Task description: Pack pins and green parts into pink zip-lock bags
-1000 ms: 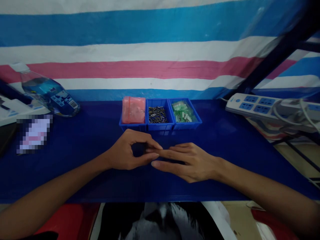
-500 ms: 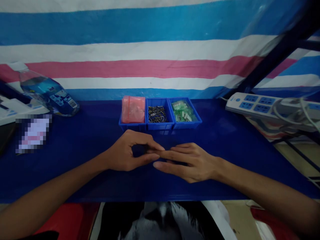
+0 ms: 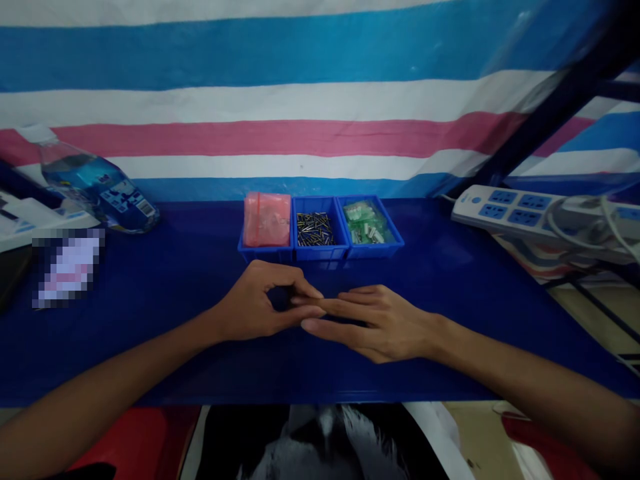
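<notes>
a striped sheet in blue, white and pink hangs behind a dark blue table. a white power strip lies at the right, a white-capped bottle at the left. near the front, the left hand has thumb and forefinger closed about the right hand's forefinger; the right hand keeps its fingers extended, thumb apart (its palm is hidden). beyond both hands, touching neither, three blue bins stand in a row: the left bin, the middle bin, the right bin. pink bags fill the left one, a green packet the right, and slim metal pieces, smallest of all, the middle one.
</notes>
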`<act>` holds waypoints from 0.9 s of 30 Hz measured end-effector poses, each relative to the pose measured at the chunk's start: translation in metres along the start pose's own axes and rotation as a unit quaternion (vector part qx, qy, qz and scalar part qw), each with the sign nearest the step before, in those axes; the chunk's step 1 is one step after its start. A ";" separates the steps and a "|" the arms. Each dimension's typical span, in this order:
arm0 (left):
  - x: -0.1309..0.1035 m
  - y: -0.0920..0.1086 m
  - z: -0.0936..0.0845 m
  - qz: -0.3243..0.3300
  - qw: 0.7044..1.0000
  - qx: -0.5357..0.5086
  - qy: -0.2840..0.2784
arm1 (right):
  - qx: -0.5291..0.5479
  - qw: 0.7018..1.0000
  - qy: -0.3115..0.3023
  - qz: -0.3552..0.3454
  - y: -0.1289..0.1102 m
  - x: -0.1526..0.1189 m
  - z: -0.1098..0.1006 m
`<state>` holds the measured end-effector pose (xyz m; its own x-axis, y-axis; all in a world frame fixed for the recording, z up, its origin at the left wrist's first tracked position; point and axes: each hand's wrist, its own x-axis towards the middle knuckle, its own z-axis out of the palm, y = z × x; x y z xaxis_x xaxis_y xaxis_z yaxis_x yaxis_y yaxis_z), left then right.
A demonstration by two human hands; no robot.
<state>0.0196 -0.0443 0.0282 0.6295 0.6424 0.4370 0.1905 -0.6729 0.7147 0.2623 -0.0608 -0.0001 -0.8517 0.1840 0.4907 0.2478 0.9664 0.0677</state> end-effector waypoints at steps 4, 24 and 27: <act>-0.001 0.001 -0.003 0.033 0.999 -0.012 -0.013 | 0.008 1.000 0.021 0.000 -0.001 0.000 0.000; 0.000 0.001 -0.005 0.032 0.999 -0.003 -0.005 | -0.023 1.000 0.007 0.006 0.000 -0.001 -0.002; -0.001 0.000 0.000 0.016 1.000 0.012 0.019 | -0.027 0.999 -0.017 0.003 0.000 0.000 -0.002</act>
<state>0.0194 -0.0450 0.0280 0.6064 0.6335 0.4805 0.1891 -0.7019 0.6867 0.2632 -0.0609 0.0017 -0.8656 0.1963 0.4606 0.2758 0.9547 0.1116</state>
